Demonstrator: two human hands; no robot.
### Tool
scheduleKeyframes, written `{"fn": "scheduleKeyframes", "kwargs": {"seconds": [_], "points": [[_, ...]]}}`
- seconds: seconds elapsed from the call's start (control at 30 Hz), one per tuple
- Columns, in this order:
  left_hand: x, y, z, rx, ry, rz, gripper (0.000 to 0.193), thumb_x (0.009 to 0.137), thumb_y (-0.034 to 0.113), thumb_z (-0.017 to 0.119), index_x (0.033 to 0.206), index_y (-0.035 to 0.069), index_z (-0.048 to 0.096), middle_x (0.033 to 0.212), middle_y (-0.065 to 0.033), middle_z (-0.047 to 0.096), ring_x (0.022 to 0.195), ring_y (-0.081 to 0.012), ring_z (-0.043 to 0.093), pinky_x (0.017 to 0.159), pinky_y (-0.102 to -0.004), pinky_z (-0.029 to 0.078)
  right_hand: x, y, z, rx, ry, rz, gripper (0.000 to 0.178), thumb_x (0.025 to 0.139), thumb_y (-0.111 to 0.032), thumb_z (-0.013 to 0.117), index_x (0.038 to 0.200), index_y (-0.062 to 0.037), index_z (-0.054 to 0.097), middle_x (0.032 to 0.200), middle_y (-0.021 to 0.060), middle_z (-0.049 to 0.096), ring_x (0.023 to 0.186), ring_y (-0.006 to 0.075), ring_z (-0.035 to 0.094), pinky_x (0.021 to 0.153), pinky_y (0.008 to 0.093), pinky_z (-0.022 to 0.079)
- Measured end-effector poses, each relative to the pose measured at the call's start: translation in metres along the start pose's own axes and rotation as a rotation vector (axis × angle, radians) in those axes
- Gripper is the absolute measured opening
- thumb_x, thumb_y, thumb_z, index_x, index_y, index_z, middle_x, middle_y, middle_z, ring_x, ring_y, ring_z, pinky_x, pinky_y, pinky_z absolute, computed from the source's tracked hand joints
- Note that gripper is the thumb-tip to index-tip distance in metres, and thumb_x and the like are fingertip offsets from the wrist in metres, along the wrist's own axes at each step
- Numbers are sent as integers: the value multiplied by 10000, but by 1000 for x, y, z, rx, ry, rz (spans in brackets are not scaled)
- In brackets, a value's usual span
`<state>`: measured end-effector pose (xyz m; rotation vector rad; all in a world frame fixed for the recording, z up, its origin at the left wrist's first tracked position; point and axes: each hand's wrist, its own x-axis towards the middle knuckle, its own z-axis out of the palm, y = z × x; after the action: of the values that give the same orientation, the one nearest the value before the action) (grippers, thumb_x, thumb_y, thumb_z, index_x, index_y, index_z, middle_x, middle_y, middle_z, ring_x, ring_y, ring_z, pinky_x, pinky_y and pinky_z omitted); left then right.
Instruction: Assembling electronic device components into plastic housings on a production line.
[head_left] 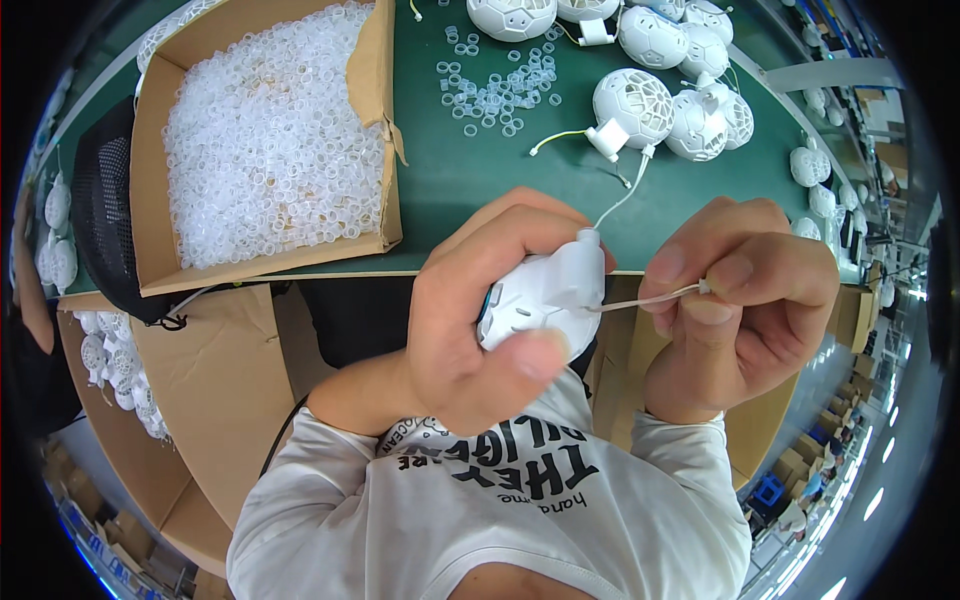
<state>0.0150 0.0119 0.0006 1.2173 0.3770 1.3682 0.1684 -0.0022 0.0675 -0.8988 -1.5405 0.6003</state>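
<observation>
My left hand is wrapped around a white ball-shaped plastic housing with a short cylindrical neck, its thumb lying across the near side. A thin pale cable runs from the housing to my right hand, which pinches it near a small white connector between thumb and fingers. From the top of the neck, a second white wire rises to a small plug by the other units. Beyond my hands, several similar white lattice balls lie on the green table, some with loose wires.
A cardboard box full of clear plastic rings stands at the left on the table. Loose clear rings are scattered beside it. A black mesh cap sits at its left. Below the table edge, another carton holds white lattice parts.
</observation>
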Motion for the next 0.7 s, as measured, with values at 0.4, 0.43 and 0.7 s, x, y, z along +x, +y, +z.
{"fn": "scheduleKeyframes", "kwargs": {"seconds": [0.4, 0.43, 0.7], "points": [[8, -8, 10, 82, -163, -24, 444, 804, 120, 788, 1142, -53, 558, 1073, -146, 607, 873, -172, 603, 717, -270, 480, -4, -5, -15, 32, 47, 59, 218, 944, -159, 677, 970, -72, 479, 804, 145, 614, 552, 90, 516, 427, 168, 370], [8, -7, 19, 45, -117, -100, 523, 787, 117, 809, 1195, -47, 527, 1121, -148, 589, 940, -183, 597, 751, -278, 494, -3, -4, -22, 78, 41, 80, 200, 951, -138, 659, 984, -65, 476, 814, 151, 617, 558, 91, 523, 426, 170, 374], [59, -23, 124, 24, -11, -450, 796, 774, 163, 801, 1411, -33, 367, 1378, -209, 445, 1285, -317, 500, 944, -410, 540, 38, 3, -216, -215, 318, 211, 62, 974, 6, 544, 1035, 11, 551, 940, 153, 667, 680, 95, 596, 468, 198, 439]]}}
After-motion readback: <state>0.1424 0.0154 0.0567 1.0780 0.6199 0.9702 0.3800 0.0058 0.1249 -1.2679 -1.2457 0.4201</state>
